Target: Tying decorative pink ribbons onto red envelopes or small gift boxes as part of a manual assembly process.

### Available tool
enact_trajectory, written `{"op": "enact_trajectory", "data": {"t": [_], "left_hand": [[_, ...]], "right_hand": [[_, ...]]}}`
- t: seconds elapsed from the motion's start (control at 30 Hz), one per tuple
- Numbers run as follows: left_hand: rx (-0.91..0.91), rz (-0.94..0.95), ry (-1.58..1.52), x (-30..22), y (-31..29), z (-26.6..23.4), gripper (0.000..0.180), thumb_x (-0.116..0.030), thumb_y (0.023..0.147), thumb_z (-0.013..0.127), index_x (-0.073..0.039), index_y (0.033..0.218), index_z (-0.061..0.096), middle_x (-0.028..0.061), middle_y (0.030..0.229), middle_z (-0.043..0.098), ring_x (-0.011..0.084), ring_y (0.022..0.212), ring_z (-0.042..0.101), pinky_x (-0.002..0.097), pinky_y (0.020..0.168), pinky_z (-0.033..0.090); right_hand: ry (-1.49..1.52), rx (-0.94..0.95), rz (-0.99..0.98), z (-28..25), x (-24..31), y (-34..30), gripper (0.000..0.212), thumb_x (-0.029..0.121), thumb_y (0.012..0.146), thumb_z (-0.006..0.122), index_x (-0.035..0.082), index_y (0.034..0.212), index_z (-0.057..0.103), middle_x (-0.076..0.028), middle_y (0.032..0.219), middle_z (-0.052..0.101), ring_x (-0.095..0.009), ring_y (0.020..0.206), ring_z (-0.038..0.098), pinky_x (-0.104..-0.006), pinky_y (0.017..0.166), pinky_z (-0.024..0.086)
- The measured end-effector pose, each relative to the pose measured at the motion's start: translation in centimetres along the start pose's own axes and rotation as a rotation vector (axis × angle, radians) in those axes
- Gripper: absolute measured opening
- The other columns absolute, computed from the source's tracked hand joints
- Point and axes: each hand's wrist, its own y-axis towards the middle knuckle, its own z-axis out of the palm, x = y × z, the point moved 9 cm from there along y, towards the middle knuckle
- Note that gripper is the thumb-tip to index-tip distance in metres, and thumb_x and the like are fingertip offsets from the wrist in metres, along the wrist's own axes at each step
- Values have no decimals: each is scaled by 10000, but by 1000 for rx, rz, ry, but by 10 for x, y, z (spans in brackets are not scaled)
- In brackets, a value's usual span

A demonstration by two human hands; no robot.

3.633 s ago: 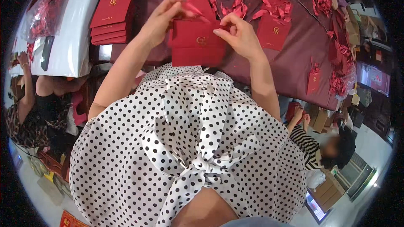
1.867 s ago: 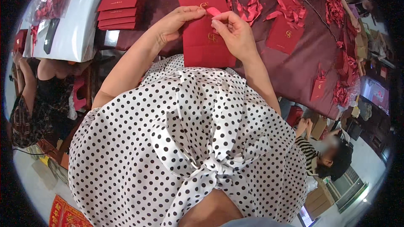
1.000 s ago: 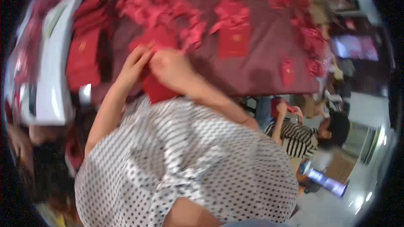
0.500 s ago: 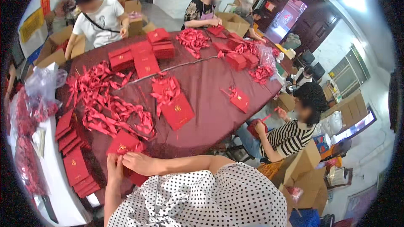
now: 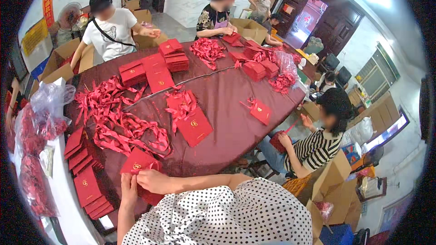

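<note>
A flat red gift bag (image 5: 137, 159) with a gold mark lies at the near table edge, just beyond my hands. My left hand (image 5: 128, 187) is closed in a pinch at its lower edge. Beside it, my right hand (image 5: 153, 182) is closed too, its fingertips meeting the left's. A red ribbon curls up at the fingertips, and both hands appear to pinch it; the fingers partly hide it. More red material (image 5: 150, 196) shows under my right wrist. Loose red ribbons (image 5: 131, 131) lie tangled beyond the bag.
Stacked red bags (image 5: 87, 186) line the left edge, beside plastic-wrapped red bundles (image 5: 36, 181). Another red bag (image 5: 194, 126) with ribbons lies mid-table; more stacks (image 5: 175, 56) stand farther off. A person in stripes (image 5: 313, 147) sits at the right; others work across the table (image 5: 227, 109).
My hands stay together at the bag, with the fingers slightly shifted and more of the bag's face showing. Across the table, the person in white has swung one hand outward. The view has shifted slightly.
</note>
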Motion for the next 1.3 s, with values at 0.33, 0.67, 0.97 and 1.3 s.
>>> {"op": "enact_trajectory", "data": {"t": [0.33,0.67,0.97,1.3], "left_hand": [[29,-23,-218,-16,-5,-4,142,-118,876,502,6,812,477,81,856,479,184,790,440,299,726,360],[126,-386,-825,1,-9,22,39,-99,856,547,-71,881,536,-19,851,542,77,801,494,214,730,388],[21,-437,-789,1,-15,22,69,-123,901,491,-74,937,523,-25,873,521,76,832,479,214,769,377],[-67,122,37,-44,-5,1,61,-56,874,461,-9,840,442,90,819,444,208,811,427,305,760,340]], "right_hand": [[217,-143,189,-35,-17,4,100,86,740,614,3,787,583,-118,748,610,-259,741,611,-356,680,471],[382,-160,161,-32,-18,-1,103,86,784,617,-1,814,571,-124,829,616,-251,782,615,-342,704,468],[228,-5,314,-35,-21,-4,135,120,777,606,-7,813,578,-141,823,619,-286,769,620,-368,660,481],[163,31,349,-24,-23,2,118,109,737,580,-9,741,577,-155,762,611,-319,749,599,-411,674,463]]}}
